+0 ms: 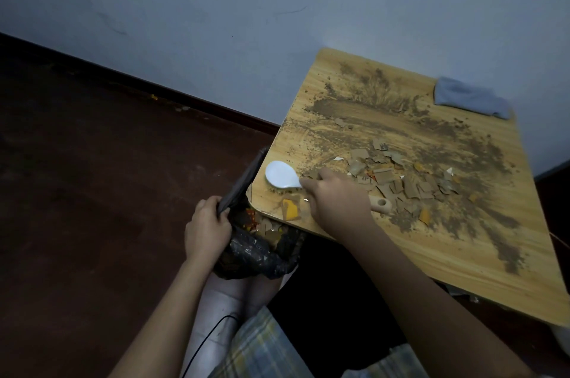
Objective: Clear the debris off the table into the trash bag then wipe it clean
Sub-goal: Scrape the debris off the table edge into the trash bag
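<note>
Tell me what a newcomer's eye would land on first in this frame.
Probably the wooden table, smeared with brown dirt and strewn with torn cardboard scraps. At its near corner the right hand grips a white brush, while the left hand holds a black trash bag open just below the edge. A grey cloth lies at the far corner.

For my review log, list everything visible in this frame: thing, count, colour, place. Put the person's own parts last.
table: one, light wood, right, against the wall
dirt: smeared brown patches across the table top
cardboard scraps: many, brown and orange, mid table, a few at the near-left corner
brush: one, white back, wooden handle, near-left table corner
cloth: one, grey, far right corner
trash bag: one, black, below the table corner, scraps inside
left hand: grips the bag's rim
right hand: holds the brush
</note>
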A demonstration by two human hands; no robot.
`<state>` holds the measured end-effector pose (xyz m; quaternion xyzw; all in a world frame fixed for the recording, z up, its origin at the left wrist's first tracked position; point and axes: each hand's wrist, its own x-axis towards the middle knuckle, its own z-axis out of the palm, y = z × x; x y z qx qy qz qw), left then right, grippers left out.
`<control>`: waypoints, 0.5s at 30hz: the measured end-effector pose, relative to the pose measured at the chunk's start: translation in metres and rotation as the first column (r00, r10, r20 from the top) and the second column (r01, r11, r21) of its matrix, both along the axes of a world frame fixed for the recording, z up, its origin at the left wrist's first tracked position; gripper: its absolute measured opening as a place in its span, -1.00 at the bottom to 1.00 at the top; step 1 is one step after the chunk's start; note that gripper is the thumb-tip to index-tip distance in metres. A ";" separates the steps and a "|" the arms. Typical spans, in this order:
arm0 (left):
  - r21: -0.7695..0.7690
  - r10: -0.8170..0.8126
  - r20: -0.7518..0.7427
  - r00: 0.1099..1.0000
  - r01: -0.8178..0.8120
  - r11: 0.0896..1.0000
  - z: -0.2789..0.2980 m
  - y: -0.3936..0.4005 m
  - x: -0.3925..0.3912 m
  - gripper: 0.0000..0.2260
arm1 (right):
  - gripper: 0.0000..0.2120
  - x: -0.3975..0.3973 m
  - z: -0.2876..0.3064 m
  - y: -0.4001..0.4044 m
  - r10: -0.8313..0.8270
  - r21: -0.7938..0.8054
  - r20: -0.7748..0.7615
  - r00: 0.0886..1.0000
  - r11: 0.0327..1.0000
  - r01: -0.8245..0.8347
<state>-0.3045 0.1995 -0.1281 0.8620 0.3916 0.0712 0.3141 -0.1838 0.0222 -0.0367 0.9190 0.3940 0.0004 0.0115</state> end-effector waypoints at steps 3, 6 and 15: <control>0.005 -0.002 0.002 1.000 0.002 1.000 0.001 0.000 0.001 -0.85 | -0.73 0.004 0.000 0.001 -0.033 -0.004 -0.006 0.999 0.999 0.033; 0.004 0.000 0.004 1.000 0.000 1.000 0.000 0.000 0.001 -0.86 | -0.72 -0.001 -0.002 0.003 -0.003 0.030 -0.031 1.000 1.000 0.004; 0.009 -0.002 -0.001 1.000 0.002 1.000 -0.001 0.000 0.001 -0.86 | -0.68 -0.002 0.005 0.003 -0.005 0.097 -0.022 1.000 0.995 0.007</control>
